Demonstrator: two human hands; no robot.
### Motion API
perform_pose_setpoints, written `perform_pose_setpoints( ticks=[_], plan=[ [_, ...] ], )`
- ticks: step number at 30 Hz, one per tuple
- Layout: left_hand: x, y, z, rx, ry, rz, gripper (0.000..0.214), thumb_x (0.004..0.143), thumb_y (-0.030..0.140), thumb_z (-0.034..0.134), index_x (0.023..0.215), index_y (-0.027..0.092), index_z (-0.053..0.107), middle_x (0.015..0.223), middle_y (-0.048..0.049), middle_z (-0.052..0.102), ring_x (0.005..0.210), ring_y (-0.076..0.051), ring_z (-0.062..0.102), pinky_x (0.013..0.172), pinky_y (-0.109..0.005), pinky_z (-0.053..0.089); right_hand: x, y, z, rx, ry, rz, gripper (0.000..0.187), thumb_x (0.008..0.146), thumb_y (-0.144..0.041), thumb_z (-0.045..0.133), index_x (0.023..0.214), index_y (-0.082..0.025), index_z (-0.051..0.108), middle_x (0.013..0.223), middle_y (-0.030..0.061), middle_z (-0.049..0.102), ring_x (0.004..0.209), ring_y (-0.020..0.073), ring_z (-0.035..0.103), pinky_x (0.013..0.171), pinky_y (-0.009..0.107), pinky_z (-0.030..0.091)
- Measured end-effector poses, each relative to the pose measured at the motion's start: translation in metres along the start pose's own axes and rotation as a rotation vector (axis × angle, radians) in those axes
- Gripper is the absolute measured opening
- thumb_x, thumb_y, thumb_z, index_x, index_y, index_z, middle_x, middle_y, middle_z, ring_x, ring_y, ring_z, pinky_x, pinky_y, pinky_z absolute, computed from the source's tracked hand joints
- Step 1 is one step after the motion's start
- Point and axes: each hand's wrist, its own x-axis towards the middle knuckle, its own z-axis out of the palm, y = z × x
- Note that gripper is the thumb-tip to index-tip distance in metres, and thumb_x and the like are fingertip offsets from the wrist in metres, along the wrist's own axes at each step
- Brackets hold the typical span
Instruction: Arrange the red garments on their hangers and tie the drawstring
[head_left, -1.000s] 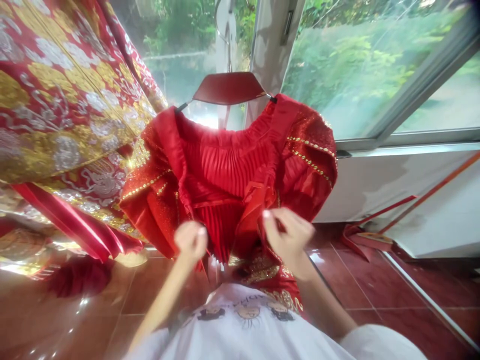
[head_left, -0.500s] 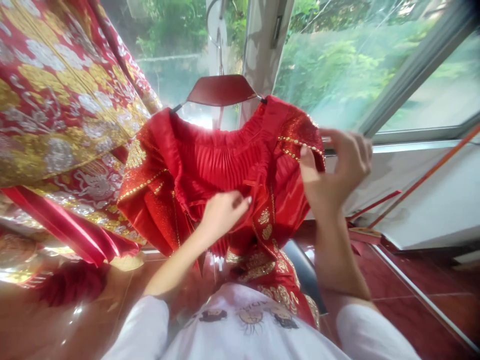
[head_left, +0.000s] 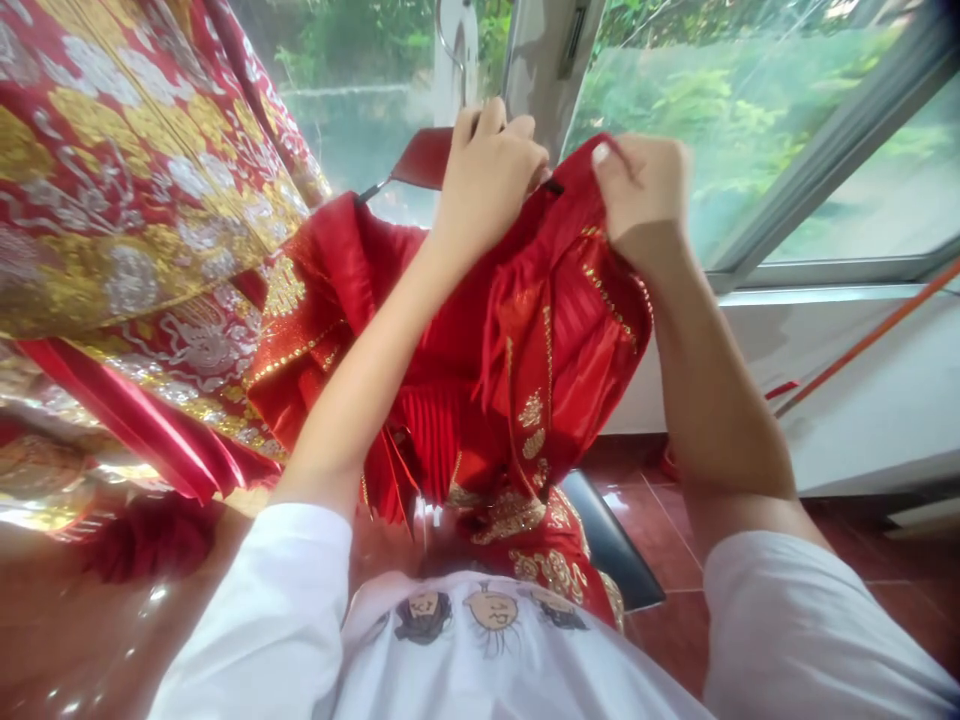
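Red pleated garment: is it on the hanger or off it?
On at one side: the red pleated garment sits on the red hanger's tip; the left hand and right hand hide the other side.

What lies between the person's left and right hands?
The head view shows a fold of red garment and the hanger's black tip between the left hand and right hand.

We wear a white T-shirt [head_left: 517,660] with short, loose sleeves [head_left: 810,625], and three cartoon faces [head_left: 465,612] run across its chest. Small marks by them might be lettering, but we can't read them from this angle.
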Motion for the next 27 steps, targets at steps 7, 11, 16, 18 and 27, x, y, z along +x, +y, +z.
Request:
perform_pose_setpoints(
  ticks=[7, 11, 16, 18, 27],
  plan=[
    [0.001, 0.011, -0.008, 0.142, -0.014, -0.041, 0.045, 0.098, 0.024, 0.025, 0.084, 0.004, 0.062, 0.106, -0.0061, 0.065, 0.123, -0.026, 0.05, 0.101, -0.054, 0.036, 0.013, -0.022, -0.049, -0.173, 0.099, 0.103, 0.043, 0.103, -0.037, 0.032, 0.089, -0.012, 0.063, 0.088, 0.0095, 0.058, 0.091, 0.0185, 0.058, 0.085, 0.03, 0.043],
    [0.005, 0.011, -0.002, 0.112, 0.037, -0.072, 0.031, 0.095, 0.015, 0.038, 0.071, 0.007, 0.057, 0.1, -0.0058, 0.067, 0.124, -0.027, 0.052, 0.102, -0.055, 0.039, -0.037, -0.061, -0.033, -0.314, 0.01, 0.156, 0.045, 0.103, -0.036, 0.027, 0.118, -0.009, 0.061, 0.101, 0.016, 0.064, 0.1, 0.0284, 0.062, 0.09, 0.046, 0.046],
    [-0.006, 0.013, -0.005, 0.15, 0.002, -0.013, 0.039, 0.094, 0.004, 0.022, 0.107, 0.002, 0.059, 0.119, -0.0073, 0.064, 0.133, -0.024, 0.044, 0.111, -0.055, 0.028, -0.091, -0.047, 0.013, -0.156, -0.035, -0.153, 0.034, 0.093, -0.023, 0.05, 0.125, -0.015, 0.057, 0.142, 0.0164, 0.048, 0.133, 0.0329, 0.044, 0.104, 0.054, 0.041],
    [-0.028, 0.015, -0.008, 0.107, 0.032, 0.022, 0.041, 0.096, 0.007, 0.027, 0.131, 0.006, 0.05, 0.139, -0.0075, 0.052, 0.142, -0.026, 0.032, 0.117, -0.053, 0.018, -0.109, -0.033, 0.018, -0.074, 0.077, -0.192, 0.032, 0.093, -0.026, 0.05, 0.123, -0.02, 0.058, 0.142, 0.0124, 0.049, 0.135, 0.0299, 0.043, 0.107, 0.053, 0.039],
    [-0.179, 0.041, 0.086, -0.178, -0.369, -0.186, 0.06, 0.081, 0.026, 0.068, 0.133, 0.001, 0.05, 0.113, -0.0219, 0.066, 0.112, -0.033, 0.06, 0.111, -0.046, 0.035, -0.173, -0.013, 0.003, -0.054, 0.604, -0.161, 0.019, 0.086, -0.022, 0.058, 0.102, -0.025, 0.067, 0.114, 0.0053, 0.07, 0.102, 0.0261, 0.067, 0.089, 0.049, 0.051]
  ],
)
